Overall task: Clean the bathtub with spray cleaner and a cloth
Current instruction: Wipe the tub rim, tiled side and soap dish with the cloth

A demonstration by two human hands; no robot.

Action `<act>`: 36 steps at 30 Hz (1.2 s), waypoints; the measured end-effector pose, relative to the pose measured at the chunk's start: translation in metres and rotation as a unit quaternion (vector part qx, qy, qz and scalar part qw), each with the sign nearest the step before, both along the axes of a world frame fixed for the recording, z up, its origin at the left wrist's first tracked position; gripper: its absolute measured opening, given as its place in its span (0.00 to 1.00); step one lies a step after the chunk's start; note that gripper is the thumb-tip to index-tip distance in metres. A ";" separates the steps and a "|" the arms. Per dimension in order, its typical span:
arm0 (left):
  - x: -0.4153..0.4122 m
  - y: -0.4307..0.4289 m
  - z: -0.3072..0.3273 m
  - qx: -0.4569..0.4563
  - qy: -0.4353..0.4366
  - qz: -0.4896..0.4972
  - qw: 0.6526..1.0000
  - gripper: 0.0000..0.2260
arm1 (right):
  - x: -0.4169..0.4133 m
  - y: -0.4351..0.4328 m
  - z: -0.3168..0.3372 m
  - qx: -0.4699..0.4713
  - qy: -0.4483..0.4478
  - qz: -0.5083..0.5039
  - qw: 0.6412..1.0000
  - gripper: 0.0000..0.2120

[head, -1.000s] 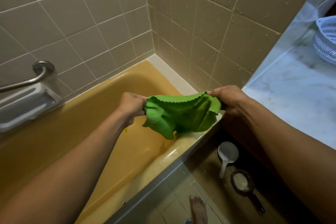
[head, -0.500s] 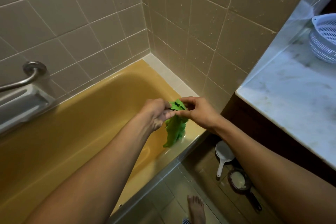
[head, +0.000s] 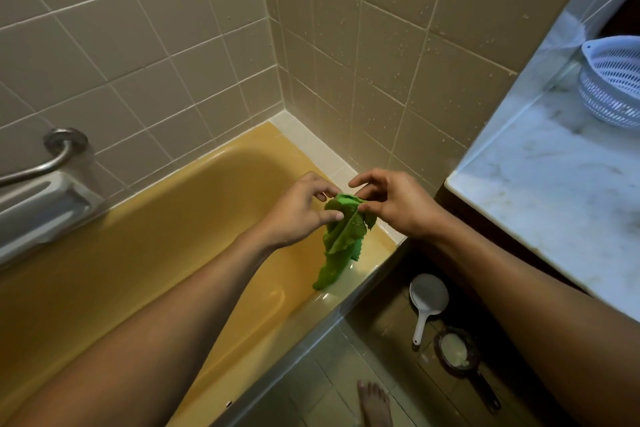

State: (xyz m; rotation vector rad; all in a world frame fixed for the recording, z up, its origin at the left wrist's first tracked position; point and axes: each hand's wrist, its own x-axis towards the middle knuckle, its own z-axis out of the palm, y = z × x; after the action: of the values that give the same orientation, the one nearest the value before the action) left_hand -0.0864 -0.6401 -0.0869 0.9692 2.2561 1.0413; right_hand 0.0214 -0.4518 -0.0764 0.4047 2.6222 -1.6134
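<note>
A green cloth hangs folded in a narrow bunch over the right end of the yellow bathtub, its lower tip near the tub's near rim. My left hand and my right hand meet at the cloth's top. The right hand pinches the top edge between thumb and fingers, its other fingers spread. The left hand's thumb and fingertips touch the top of the cloth from the left. No spray cleaner shows in the view.
A metal grab bar with a soap holder is on the tiled wall at left. A marble counter with a white basket stands at right. On the floor lie a white ladle, a dark pan and my bare foot.
The cloth was stretched wide between both hands; the hands came together and it now hangs folded in a narrow bunch. The fingers of both hands have loosened and spread at its top.
</note>
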 end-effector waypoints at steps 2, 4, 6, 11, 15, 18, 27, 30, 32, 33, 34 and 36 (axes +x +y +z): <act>0.000 0.002 -0.006 0.028 0.042 -0.012 0.999 0.09 | -0.002 0.007 0.008 0.008 0.006 0.003 1.000 0.17; -0.001 0.002 -0.009 0.063 0.072 -0.014 0.995 0.08 | -0.002 0.014 0.014 0.074 -0.001 0.019 0.997 0.15; 0.001 0.003 -0.006 0.100 0.034 -0.024 0.994 0.07 | -0.003 0.022 0.019 0.189 -0.006 0.051 0.981 0.13; -0.003 0.006 0.007 0.017 -0.015 -0.107 0.994 0.06 | -0.012 0.032 0.028 0.313 0.046 0.126 0.940 0.13; -0.026 0.003 0.017 -0.218 0.188 -0.186 0.940 0.14 | -0.008 0.047 0.032 0.328 0.048 0.148 0.932 0.13; -0.036 0.007 0.027 -0.291 0.348 -0.207 0.867 0.15 | -0.005 0.053 0.034 0.339 0.048 0.157 0.926 0.15; -0.065 0.013 0.046 -0.118 0.489 -0.110 0.857 0.14 | -0.016 0.078 0.046 0.392 0.038 0.086 0.915 0.13; -0.073 0.009 0.043 -0.059 0.424 -0.105 0.898 0.11 | -0.015 0.083 0.046 0.385 0.060 0.049 0.920 0.11; -0.070 0.007 0.040 0.010 0.340 -0.069 0.938 0.11 | -0.013 0.083 0.046 0.374 0.076 0.029 0.924 0.10; -0.066 0.008 0.039 0.037 0.293 -0.036 0.955 0.12 | -0.011 0.083 0.047 0.362 0.084 0.016 0.928 0.10; -0.063 0.009 0.039 0.055 0.242 0.000 0.969 0.13 | -0.009 0.084 0.049 0.345 0.091 0.002 0.934 0.09; -0.059 0.011 0.039 0.088 0.142 0.054 0.984 0.11 | -0.007 0.087 0.052 0.326 0.097 -0.018 0.940 0.09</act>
State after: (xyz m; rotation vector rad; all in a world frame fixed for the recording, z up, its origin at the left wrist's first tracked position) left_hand -0.1450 -0.6286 -0.0479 1.1430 2.5026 1.2345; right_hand 0.0143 -0.3650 -0.0247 0.3178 3.2705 -0.7690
